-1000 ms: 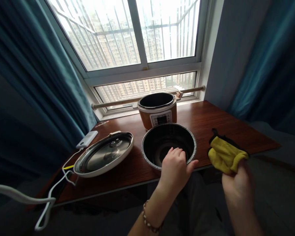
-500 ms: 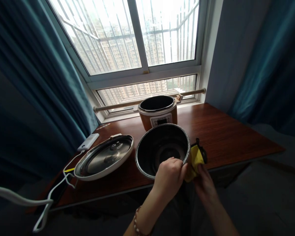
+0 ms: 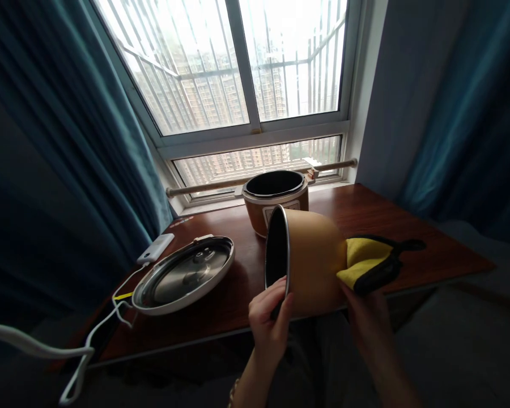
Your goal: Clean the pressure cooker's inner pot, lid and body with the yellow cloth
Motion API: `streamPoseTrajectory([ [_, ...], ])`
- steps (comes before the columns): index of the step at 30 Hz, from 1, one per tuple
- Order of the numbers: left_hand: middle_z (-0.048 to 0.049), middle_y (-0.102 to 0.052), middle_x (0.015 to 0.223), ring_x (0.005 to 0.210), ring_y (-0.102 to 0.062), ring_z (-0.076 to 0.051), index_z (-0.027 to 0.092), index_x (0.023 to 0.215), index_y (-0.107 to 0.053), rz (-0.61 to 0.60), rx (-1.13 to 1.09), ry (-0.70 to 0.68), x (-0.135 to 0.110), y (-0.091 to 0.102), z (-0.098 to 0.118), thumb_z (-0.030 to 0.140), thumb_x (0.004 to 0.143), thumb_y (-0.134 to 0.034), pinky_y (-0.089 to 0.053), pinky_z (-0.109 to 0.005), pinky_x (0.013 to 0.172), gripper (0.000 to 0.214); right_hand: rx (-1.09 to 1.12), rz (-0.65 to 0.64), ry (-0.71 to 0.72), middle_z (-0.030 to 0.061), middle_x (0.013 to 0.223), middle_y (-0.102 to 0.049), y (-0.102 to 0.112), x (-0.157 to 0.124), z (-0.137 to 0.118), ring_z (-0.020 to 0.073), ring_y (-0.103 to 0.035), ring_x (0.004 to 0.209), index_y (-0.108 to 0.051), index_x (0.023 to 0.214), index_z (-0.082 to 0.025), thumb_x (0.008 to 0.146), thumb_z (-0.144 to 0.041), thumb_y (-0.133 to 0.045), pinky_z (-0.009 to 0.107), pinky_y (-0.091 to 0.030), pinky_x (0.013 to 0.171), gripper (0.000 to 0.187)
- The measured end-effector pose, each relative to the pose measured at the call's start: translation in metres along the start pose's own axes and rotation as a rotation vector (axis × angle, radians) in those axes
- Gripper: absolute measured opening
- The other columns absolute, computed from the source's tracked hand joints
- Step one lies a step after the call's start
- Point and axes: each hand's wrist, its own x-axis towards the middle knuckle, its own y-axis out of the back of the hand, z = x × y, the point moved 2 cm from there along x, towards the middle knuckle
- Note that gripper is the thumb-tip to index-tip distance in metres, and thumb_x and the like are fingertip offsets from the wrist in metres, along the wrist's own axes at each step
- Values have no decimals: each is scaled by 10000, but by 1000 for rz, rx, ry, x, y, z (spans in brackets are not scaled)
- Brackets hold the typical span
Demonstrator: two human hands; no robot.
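Note:
My left hand [image 3: 268, 324] pinches the near rim of the inner cooking pot [image 3: 310, 258], which is tipped on its side with its dark mouth facing left and its tan outer wall facing me. My right hand [image 3: 365, 314] holds a yellow cloth with black trim [image 3: 368, 256] against the pot's bottom end; its fingers are partly hidden under the cloth. Behind the pot stands the orange cooker body [image 3: 275, 195], open at the top.
The wooden table [image 3: 429, 238] runs under the window. A round metal lid [image 3: 185, 275] lies at the left, with a white power bank [image 3: 155, 248] and white cable [image 3: 89, 334] beside it. Teal curtains hang on both sides.
The pot went from standing upright to lying tipped on its side. My right hand brought the yellow cloth from the right over to the pot's outer base.

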Motion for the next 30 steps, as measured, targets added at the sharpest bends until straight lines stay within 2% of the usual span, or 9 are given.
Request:
streamPoseTrajectory([
  [4, -62, -712, 848, 767, -667, -214, 170, 800, -712, 54, -90, 62, -11, -17, -10, 301, 817, -539, -542, -314, 696, 217, -91, 37, 79, 15, 1056, -651, 13, 8, -3, 238, -559, 1053, -630, 1007, -212, 574, -261, -744, 395, -425, 928, 451],
  [9, -66, -708, 814, 734, -659, -209, 155, 754, -706, 75, -174, 110, -20, -28, -21, 303, 824, -523, -534, -315, 691, 245, -157, 66, 80, 19, 1010, -662, 19, 13, -4, 254, -561, 1042, -639, 970, -184, 533, -243, -758, 411, -408, 941, 457],
  [20, -80, -702, 825, 737, -651, -226, 151, 755, -705, 132, -184, 156, -30, -32, -40, 334, 810, -536, -532, -341, 697, 255, -219, -15, 122, 26, 1035, -650, 18, 21, 4, 265, -555, 1047, -622, 986, -166, 561, -247, -746, 423, -389, 958, 450],
  [26, -70, -702, 867, 781, -653, -224, 159, 802, -708, 142, -221, 119, -35, -36, -54, 264, 807, -548, -520, -336, 737, 192, -253, 3, 89, 53, 1060, -644, 14, 22, 2, 285, -549, 1060, -612, 1010, -140, 544, -259, -755, 438, -393, 954, 501],
  [30, -53, -701, 878, 804, -653, -218, 176, 817, -705, 146, -250, 105, -36, -36, -57, 229, 801, -556, -515, -320, 746, 159, -255, -26, 117, 51, 1041, -650, 15, 25, 6, 283, -553, 1047, -619, 989, -144, 554, -245, -750, 440, -396, 948, 465],
])
